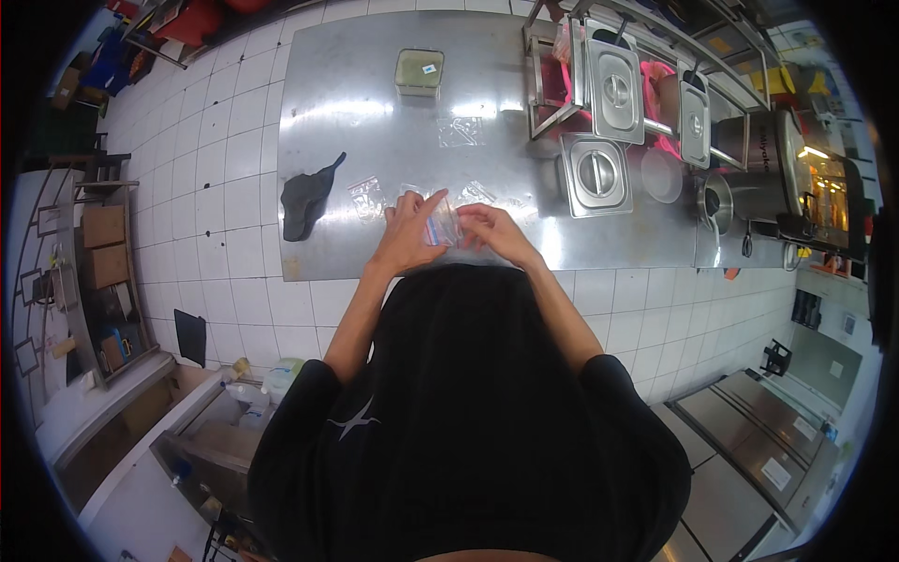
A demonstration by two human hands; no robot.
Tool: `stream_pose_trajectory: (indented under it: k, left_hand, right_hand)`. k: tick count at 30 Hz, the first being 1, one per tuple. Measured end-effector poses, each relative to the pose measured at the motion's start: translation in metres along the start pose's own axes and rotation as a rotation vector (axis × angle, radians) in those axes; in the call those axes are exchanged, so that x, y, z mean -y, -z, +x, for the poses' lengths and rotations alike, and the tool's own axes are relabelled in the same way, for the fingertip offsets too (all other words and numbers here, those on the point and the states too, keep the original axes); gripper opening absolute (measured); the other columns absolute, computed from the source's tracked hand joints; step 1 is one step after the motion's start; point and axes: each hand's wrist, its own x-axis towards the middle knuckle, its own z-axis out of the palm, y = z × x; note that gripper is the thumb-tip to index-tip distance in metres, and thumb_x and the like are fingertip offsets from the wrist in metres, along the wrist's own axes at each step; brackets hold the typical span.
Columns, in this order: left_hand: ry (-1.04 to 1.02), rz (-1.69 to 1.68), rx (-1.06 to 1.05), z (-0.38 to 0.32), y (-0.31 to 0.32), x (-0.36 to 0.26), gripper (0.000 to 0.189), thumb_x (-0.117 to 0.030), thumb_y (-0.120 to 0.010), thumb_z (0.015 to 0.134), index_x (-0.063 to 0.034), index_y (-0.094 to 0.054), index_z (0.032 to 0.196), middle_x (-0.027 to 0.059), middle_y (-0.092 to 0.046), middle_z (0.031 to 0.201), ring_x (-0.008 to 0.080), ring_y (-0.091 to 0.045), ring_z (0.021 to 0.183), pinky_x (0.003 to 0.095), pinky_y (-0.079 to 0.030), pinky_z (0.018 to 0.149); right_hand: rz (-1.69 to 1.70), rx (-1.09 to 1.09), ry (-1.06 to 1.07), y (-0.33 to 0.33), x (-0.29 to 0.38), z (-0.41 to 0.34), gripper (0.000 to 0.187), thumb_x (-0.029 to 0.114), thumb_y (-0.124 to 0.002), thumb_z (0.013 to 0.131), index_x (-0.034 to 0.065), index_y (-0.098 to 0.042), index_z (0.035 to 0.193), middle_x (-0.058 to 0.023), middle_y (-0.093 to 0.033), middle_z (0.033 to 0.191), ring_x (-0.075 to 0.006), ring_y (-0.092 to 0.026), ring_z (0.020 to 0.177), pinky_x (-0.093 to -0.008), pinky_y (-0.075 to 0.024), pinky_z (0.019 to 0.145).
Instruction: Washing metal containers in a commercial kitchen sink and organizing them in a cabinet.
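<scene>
Close to the front edge of the steel table [337, 260], my left hand [407, 230] grips a small clear zip bag [442, 228] with a red and blue stripe. My right hand [497, 233] has its curled fingertips at the bag's right edge; whether they pinch the film is hard to tell. Another clear zip bag [366, 198] lies flat to the left of my left hand. Just beyond my right fingers rests a clear bag [477, 192], and one more clear bag [461, 131] is farther back. Part of another bag shows behind my left fingers.
A square clear container [419, 70] with a small label stands far back. Dark cloth [307, 200] lies at the left end. On the right are a lidded steel pan [597, 174], a metal rack [555, 116] holding more lidded pans, a translucent bowl [661, 175] and a large cooker [762, 168].
</scene>
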Motion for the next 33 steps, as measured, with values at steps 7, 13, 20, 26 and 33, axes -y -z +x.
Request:
stream_pose_trajectory:
  k: [7,13,20,26,33]
  left_hand:
    - [-0.029,0.107,0.021,0.001,-0.003,-0.008,0.091,-0.022,-0.081,0.062,-0.0176,-0.041,0.144,0.0121,-0.043,0.107,0.0281,-0.043,0.105,0.0437,-0.031,0.090]
    - [-0.040,0.099,-0.003,-0.010,-0.008,-0.002,0.087,-0.020,-0.078,0.065,-0.0181,-0.041,0.144,0.0120,-0.043,0.109,0.0279,-0.044,0.105,0.0441,-0.032,0.090]
    - [-0.049,-0.022,-0.022,-0.014,-0.008,0.006,0.081,-0.019,-0.074,0.069,-0.0193,-0.043,0.144,0.0147,-0.044,0.114,0.0303,-0.045,0.109,0.0430,-0.035,0.094]
    - [-0.093,-0.089,-0.060,-0.013,-0.006,0.004,0.081,-0.016,-0.074,0.069,-0.0204,-0.042,0.144,0.0154,-0.044,0.115,0.0307,-0.045,0.107,0.0434,-0.035,0.094]
    - [0.029,0.040,-0.007,-0.014,-0.008,0.003,0.081,-0.016,-0.075,0.071,-0.0158,-0.041,0.145,0.0176,-0.044,0.117,0.0333,-0.045,0.108,0.0460,-0.034,0.099]
  right_hand:
    - [-0.074,-0.090,-0.011,-0.019,0.002,-0.005,0.020,0.016,-0.069,0.086,-0.0014,-0.068,0.096,-0.0080,-0.068,0.078,-0.0141,-0.064,0.066,-0.0282,-0.0514,0.061]
    - [-0.207,-0.195,0.017,-0.021,0.004,-0.007,0.027,0.016,-0.071,0.082,-0.0006,-0.067,0.103,-0.0102,-0.068,0.082,-0.0146,-0.065,0.069,-0.0300,-0.0520,0.063]
    - [0.170,0.243,-0.111,-0.015,0.010,-0.007,0.019,0.017,-0.064,0.093,0.0009,-0.066,0.101,-0.0012,-0.066,0.082,-0.0084,-0.060,0.068,-0.0235,-0.0454,0.055]
    - [0.157,0.234,-0.154,-0.018,0.017,-0.002,0.017,0.016,-0.066,0.092,0.0007,-0.066,0.097,-0.0015,-0.065,0.078,-0.0086,-0.059,0.064,-0.0239,-0.0463,0.056]
    - [-0.261,0.076,-0.020,-0.026,0.008,-0.001,0.017,0.016,-0.067,0.090,-0.0007,-0.065,0.087,-0.0016,-0.063,0.072,-0.0080,-0.056,0.064,-0.0244,-0.0452,0.057]
